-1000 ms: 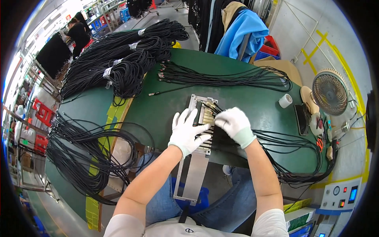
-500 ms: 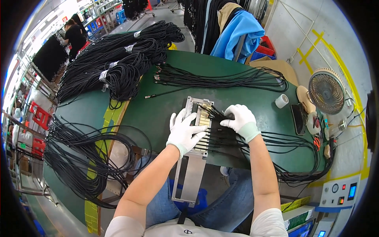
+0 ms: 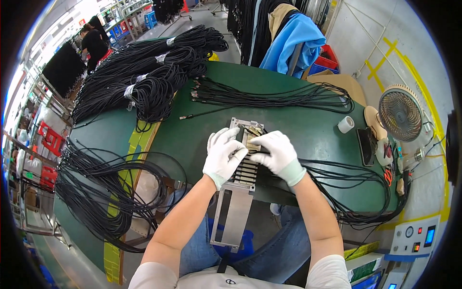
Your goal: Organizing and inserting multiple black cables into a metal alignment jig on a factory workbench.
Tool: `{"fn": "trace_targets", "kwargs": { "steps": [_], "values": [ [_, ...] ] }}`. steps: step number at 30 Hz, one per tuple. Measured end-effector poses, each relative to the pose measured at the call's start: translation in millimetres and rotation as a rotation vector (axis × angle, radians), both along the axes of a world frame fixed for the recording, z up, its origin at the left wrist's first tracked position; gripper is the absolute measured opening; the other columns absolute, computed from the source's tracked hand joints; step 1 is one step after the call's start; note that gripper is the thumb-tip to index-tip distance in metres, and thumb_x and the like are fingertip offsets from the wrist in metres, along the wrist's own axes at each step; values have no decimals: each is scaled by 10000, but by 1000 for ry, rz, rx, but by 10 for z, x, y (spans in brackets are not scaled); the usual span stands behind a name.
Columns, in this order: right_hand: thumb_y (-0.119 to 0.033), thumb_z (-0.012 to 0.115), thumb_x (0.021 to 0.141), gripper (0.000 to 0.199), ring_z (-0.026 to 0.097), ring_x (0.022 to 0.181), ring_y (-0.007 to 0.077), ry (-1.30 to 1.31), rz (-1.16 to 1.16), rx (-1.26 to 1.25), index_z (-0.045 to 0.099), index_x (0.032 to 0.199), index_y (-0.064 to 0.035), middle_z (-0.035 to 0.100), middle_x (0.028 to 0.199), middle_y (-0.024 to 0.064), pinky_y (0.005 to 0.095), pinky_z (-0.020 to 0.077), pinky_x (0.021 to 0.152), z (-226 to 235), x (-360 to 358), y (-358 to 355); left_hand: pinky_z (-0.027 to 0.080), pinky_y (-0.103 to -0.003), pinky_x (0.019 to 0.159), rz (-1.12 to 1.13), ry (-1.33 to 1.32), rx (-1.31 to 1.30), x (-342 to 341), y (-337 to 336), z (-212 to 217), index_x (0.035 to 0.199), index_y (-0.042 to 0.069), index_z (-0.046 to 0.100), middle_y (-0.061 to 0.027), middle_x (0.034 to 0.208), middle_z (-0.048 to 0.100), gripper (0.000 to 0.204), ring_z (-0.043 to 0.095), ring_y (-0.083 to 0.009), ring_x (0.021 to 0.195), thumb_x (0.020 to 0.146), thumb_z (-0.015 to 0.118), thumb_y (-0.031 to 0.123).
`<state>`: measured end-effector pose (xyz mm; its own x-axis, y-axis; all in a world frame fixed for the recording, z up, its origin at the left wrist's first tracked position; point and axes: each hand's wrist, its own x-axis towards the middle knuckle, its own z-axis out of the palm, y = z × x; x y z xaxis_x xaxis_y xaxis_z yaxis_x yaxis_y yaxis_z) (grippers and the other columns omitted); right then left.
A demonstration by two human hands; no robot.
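A metal jig (image 3: 231, 219) with a row of light-coloured slots (image 3: 247, 174) lies across the table's near edge, its lower part reaching over my lap. Black cables (image 3: 332, 169) run from its right side under my right hand. White-gloved, my left hand (image 3: 224, 156) is over the jig's left side, thumb and forefinger pinched; what is between them is too small to make out. My right hand (image 3: 278, 153), also gloved, bends its thumb and fingers round a black cable end at the upper slots. The fingertips of both hands nearly meet there.
Large black cable bundles (image 3: 159, 89) lie at the far left, with more loops (image 3: 110, 192) nearer. Another cable bunch (image 3: 274, 98) lies behind the jig. To the right are a white roll (image 3: 345, 124), a phone (image 3: 365, 146) and a fan (image 3: 400, 113). A person (image 3: 94, 45) is far left.
My right hand has moved left onto the jig, beside my left hand. My left fingers have drawn together from a spread pose. More lower slots now show.
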<state>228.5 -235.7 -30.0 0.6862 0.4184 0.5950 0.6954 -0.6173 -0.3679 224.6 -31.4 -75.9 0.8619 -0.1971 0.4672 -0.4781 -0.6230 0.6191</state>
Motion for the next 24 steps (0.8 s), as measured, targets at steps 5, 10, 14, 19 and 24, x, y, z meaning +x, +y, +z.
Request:
{"fn": "trace_targets", "kwargs": {
  "steps": [5, 10, 14, 19, 24],
  "values": [
    [-254, 723, 766, 159, 620, 798, 318, 146, -74, -80, 690, 814, -106, 665, 766, 87, 424, 485, 731, 40, 17, 12, 321, -450, 1082, -5, -9, -141, 17, 75, 0, 845, 104, 679, -102, 1282, 595, 109, 471, -330, 1245, 822, 707, 207],
    [-216, 714, 774, 118, 608, 788, 299, 211, -115, 34, 690, 802, -104, 670, 758, 72, 415, 491, 720, -69, 61, -183, 361, -419, 1039, 164, 104, -196, 60, 190, -12, 833, 86, 689, -111, 1206, 643, 139, 512, -309, 1203, 827, 694, 224],
    [-216, 707, 781, 103, 604, 772, 293, 208, -97, -106, 709, 799, -115, 674, 744, 66, 409, 488, 718, 3, 31, -147, 324, -418, 1058, 232, 96, -30, 42, 181, -20, 926, 114, 697, -81, 1168, 662, 177, 542, -273, 1162, 875, 637, 273],
    [-205, 696, 772, 80, 601, 763, 289, 195, -92, -184, 718, 781, -128, 670, 718, 59, 413, 484, 720, -4, 54, -232, 309, -430, 1061, 200, 150, -20, 54, 200, -59, 1008, 155, 692, -34, 1115, 673, 203, 564, -241, 1119, 915, 582, 297],
    [-199, 682, 771, 78, 602, 766, 288, 213, -97, -202, 719, 778, -131, 671, 721, 62, 409, 478, 727, 11, 44, -209, 373, -386, 980, 215, 92, 59, 33, 211, -43, 1029, 115, 688, -33, 1067, 687, 208, 596, -239, 1057, 941, 543, 236]
  ]
}}
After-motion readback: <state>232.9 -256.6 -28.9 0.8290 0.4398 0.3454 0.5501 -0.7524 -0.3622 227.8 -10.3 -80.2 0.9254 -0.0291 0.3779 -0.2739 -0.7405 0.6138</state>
